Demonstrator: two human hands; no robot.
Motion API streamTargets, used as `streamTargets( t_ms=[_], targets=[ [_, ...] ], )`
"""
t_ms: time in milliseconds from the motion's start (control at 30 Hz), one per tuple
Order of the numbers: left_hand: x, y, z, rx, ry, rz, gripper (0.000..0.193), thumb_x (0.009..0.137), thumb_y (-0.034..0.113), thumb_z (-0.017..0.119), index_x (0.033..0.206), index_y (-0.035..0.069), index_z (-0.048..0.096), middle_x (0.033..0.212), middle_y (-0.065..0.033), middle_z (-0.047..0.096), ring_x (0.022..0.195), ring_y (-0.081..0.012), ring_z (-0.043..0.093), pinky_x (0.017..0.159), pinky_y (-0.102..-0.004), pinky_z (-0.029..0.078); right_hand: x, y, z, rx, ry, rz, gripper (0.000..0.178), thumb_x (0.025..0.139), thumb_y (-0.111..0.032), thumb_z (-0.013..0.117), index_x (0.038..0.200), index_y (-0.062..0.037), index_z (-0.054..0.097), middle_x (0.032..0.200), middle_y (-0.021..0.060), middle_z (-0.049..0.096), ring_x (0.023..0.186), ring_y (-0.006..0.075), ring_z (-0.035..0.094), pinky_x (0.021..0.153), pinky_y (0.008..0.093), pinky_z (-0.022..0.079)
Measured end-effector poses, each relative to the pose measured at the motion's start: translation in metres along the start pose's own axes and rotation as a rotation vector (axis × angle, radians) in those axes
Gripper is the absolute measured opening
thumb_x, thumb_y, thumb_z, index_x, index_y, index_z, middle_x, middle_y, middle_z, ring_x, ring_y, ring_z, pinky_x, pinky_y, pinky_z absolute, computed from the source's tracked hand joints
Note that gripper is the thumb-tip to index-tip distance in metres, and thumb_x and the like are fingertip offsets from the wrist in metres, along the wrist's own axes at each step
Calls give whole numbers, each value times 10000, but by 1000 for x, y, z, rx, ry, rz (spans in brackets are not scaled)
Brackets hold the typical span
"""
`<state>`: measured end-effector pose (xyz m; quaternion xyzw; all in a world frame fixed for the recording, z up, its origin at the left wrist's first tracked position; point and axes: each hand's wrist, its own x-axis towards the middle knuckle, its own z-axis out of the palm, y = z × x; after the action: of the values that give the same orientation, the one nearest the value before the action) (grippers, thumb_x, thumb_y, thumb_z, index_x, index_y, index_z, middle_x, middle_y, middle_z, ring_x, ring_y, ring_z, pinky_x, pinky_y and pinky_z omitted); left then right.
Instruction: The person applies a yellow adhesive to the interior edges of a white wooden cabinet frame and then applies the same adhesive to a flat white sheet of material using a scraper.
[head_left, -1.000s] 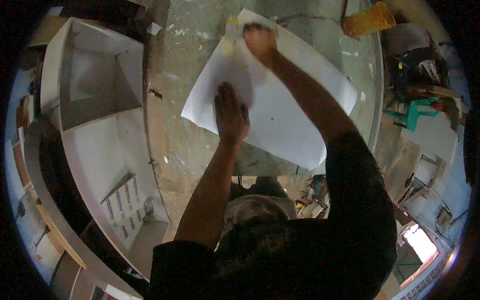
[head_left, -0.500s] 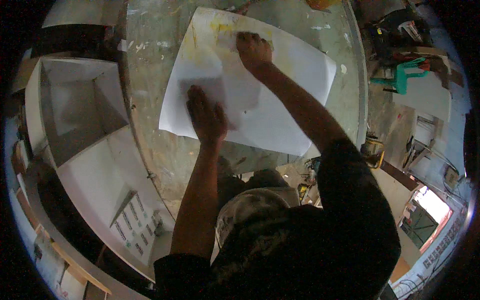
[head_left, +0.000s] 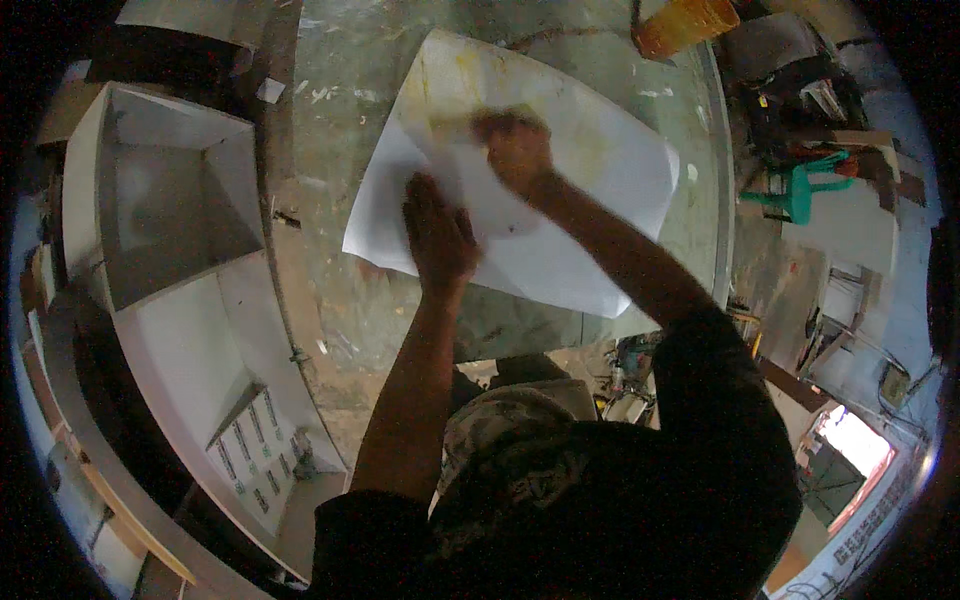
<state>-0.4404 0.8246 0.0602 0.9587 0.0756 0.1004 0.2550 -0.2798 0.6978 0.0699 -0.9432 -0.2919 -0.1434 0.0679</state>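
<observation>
A large white sheet [head_left: 620,160] with yellowish stains near its far edge lies at a slant on a worn greenish table [head_left: 335,150]. My left hand [head_left: 440,240] rests palm down on the sheet's near left part, fingers stretched out. Over the middle of the sheet is my right hand [head_left: 522,155], its fingers curled in and smeared by motion. Whatever those fingers may hold cannot be made out. Shadows of both hands fall on the sheet.
An orange-yellow bucket [head_left: 688,25] lies tipped at the table's far right. Open white cabinet boxes [head_left: 185,200] stand along the left. Beyond the table's right edge is a green plastic chair [head_left: 798,192]. Tools [head_left: 625,380] lie below the near right edge.
My right hand has drawn nearer across the sheet from its far stained part. My left hand stays flat on the sheet. The whole view has shifted slightly, bringing more of the bucket in.
</observation>
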Motion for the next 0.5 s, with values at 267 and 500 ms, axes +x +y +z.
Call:
streamTargets(
  t_ms=[267,500],
  targets=[
    [6,12,-3,77,-64,5,689,931,218,504,1470,-102,216,1542,-274,226,1436,-410,228,1186,-496,168,134,64,25,-40,-189,263,186,749,-179,646,882,-58,692,887,143,662,899,304,660,753,460,524],
    [5,1,-2,-7,-43,-73,650,934,191,521,1461,-86,260,1526,-292,252,1423,-436,241,1178,-515,181,27,-4,11,-85,43,-209,198,814,-117,582,984,-98,682,1017,140,683,924,285,679,707,449,569]
  ],
)
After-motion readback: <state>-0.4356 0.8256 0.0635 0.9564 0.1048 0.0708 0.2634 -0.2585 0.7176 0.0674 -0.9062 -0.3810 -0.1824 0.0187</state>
